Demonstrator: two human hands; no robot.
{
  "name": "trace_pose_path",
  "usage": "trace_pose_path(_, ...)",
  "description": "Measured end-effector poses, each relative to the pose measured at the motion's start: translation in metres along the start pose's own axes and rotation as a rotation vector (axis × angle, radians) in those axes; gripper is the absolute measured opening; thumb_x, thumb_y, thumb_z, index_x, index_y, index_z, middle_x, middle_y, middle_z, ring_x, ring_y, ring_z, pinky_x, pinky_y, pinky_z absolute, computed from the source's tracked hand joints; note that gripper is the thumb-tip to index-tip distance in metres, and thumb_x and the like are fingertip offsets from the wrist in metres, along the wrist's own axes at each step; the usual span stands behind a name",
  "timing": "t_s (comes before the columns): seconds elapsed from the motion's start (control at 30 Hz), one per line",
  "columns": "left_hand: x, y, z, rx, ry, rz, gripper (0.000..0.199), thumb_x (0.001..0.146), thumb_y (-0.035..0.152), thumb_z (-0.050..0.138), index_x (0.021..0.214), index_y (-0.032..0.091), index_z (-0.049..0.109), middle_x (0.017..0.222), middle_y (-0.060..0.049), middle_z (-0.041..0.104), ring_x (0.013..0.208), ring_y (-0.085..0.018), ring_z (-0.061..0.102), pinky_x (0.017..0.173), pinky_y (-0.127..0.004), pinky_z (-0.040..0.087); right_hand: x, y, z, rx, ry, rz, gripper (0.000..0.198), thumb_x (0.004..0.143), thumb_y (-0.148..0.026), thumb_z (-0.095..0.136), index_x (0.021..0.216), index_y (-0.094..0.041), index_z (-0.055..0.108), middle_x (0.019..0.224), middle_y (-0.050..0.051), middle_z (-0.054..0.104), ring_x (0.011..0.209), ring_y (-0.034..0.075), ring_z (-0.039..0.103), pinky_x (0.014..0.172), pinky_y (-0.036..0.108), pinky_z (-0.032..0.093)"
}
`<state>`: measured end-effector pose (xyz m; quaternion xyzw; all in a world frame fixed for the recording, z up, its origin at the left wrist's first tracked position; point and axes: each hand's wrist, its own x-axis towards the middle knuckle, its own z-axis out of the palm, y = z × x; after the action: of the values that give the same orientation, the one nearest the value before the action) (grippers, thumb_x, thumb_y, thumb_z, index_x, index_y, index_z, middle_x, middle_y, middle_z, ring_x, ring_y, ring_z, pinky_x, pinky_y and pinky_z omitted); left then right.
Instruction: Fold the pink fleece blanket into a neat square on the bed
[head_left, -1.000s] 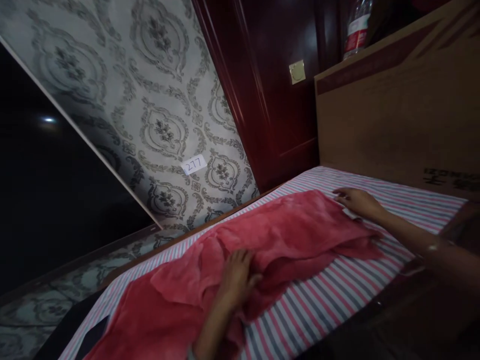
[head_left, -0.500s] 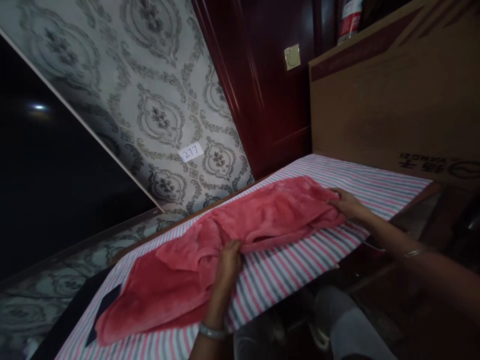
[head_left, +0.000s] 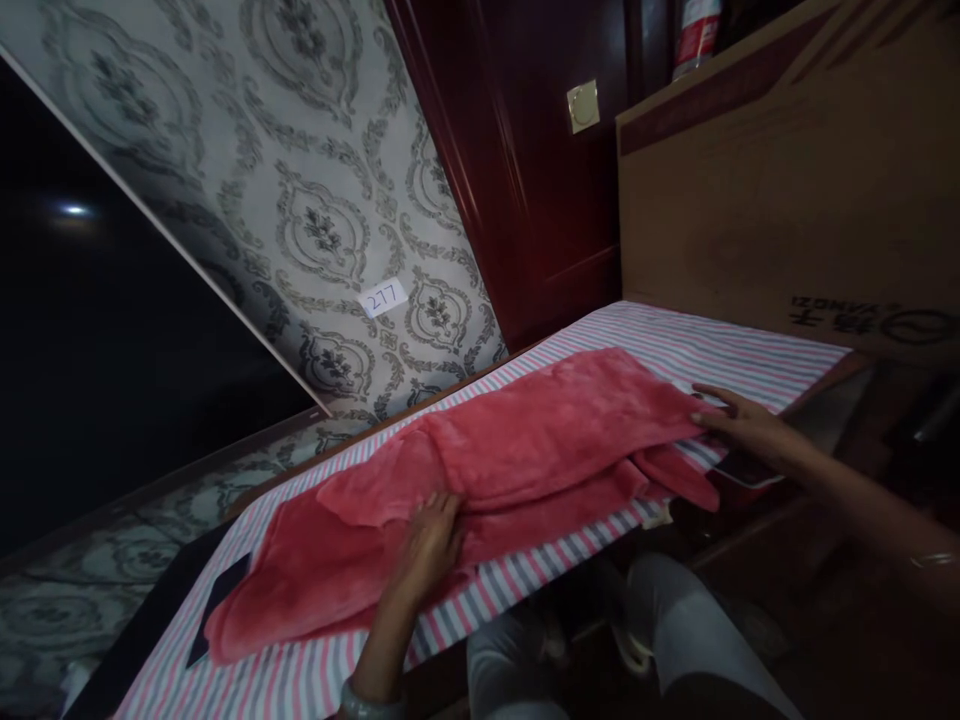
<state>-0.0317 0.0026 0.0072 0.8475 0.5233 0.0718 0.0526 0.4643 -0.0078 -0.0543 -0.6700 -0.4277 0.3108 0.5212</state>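
Observation:
A coral-red plush garment (head_left: 540, 430) lies folded lengthwise on a striped cloth (head_left: 510, 590); its exact kind I cannot make out. My left hand (head_left: 431, 540) is on the middle of the garment, fingers bent and closed on the fabric near a bunched fold. At the right end, my right hand (head_left: 750, 425) has its index finger stretched out and apart from the thumb, which is at the garment's edge. Below that edge, a loose flap of the plush hangs toward the cloth's near side.
A dark flat object (head_left: 214, 610) is partly under the garment's left end. Another dark flat object (head_left: 750, 468) lies below my right hand. A large cardboard box (head_left: 780, 200) stands at the right, a black screen (head_left: 112, 330) at the left. My knees (head_left: 682, 620) are below the near edge.
My right hand has moved right and its fingers have spread. My left hand has moved slightly left. The upper layer of the garment is smoother, and its near part reaches farther toward me.

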Motion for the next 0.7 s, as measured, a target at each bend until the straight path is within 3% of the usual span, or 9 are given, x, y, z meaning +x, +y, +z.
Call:
trace_pose_path(0.1,0.007,-0.002,0.009,0.106,0.062,-0.037,0.043,0.09,0.014,0.046,0.128,0.021,0.066,0.126,-0.014,0.069,0.119,-0.029,0.062,0.106,-0.046,0.043,0.001,0.006,-0.002,-0.007,-0.025,-0.177,0.054,0.053,-0.035,0.07,0.107,-0.028,0.067,0.102,0.009,0.07,0.089,0.028,0.065,0.078,0.038,0.056)
trace_pose_path(0.2,0.016,-0.007,0.017,0.007,0.224,-0.053,0.03,0.093,0.019,0.041,0.097,0.02,0.071,0.102,-0.012,0.073,0.1,-0.028,0.067,0.095,-0.045,0.049,0.002,0.005,-0.003,-0.076,0.042,-0.271,0.042,0.052,-0.032,0.066,0.092,-0.022,0.072,0.095,0.01,0.071,0.086,0.027,0.064,0.076,0.038,0.054)
trace_pose_path(0.27,0.019,-0.015,0.018,-0.193,0.419,-0.081,0.026,0.093,0.028,0.042,0.089,0.021,0.067,0.093,-0.01,0.072,0.091,-0.026,0.067,0.088,-0.042,0.052,-0.001,0.0,-0.004,-0.07,0.085,-0.269,0.035,0.06,-0.039,0.066,0.089,-0.02,0.071,0.085,0.009,0.07,0.076,0.023,0.062,0.069,0.035,0.052)
trace_pose_path(0.37,0.013,-0.029,0.01,-0.481,0.739,-0.175,0.033,0.093,0.048,0.045,0.092,0.021,0.063,0.09,-0.007,0.071,0.086,-0.024,0.066,0.082,-0.038,0.055,-0.01,-0.012,-0.002,-0.02,0.127,-0.299,0.038,0.078,-0.053,0.06,0.094,-0.019,0.067,0.082,0.007,0.069,0.07,0.018,0.06,0.066,0.031,0.052)
trace_pose_path(0.47,0.0,-0.042,-0.001,-0.554,0.904,-0.256,0.044,0.092,0.06,0.044,0.094,0.02,0.06,0.089,-0.006,0.068,0.086,-0.024,0.065,0.081,-0.038,0.055,-0.026,-0.016,0.01,0.023,0.115,-0.36,0.045,0.085,-0.061,0.056,0.1,-0.02,0.065,0.086,0.007,0.07,0.073,0.018,0.063,0.071,0.031,0.055)
trace_pose_path(0.53,-0.008,-0.05,-0.004,-0.483,0.886,-0.262,0.045,0.093,0.061,0.042,0.095,0.02,0.059,0.091,-0.008,0.068,0.087,-0.025,0.066,0.08,-0.04,0.055,-0.038,-0.008,0.022,-0.038,0.076,-0.45,0.046,0.087,-0.063,0.055,0.1,-0.021,0.067,0.087,0.008,0.071,0.076,0.021,0.066,0.072,0.033,0.056)
trace_pose_path(0.7,-0.018,-0.062,0.007,-0.294,0.695,-0.15,0.032,0.091,0.049,0.043,0.089,0.022,0.061,0.087,-0.009,0.07,0.083,-0.028,0.068,0.079,-0.045,0.057,-0.06,0.033,0.04,-0.247,0.035,-0.655,0.042,0.095,-0.057,0.046,0.101,-0.023,0.07,0.101,0.011,0.073,0.093,0.026,0.071,0.083,0.039,0.059)
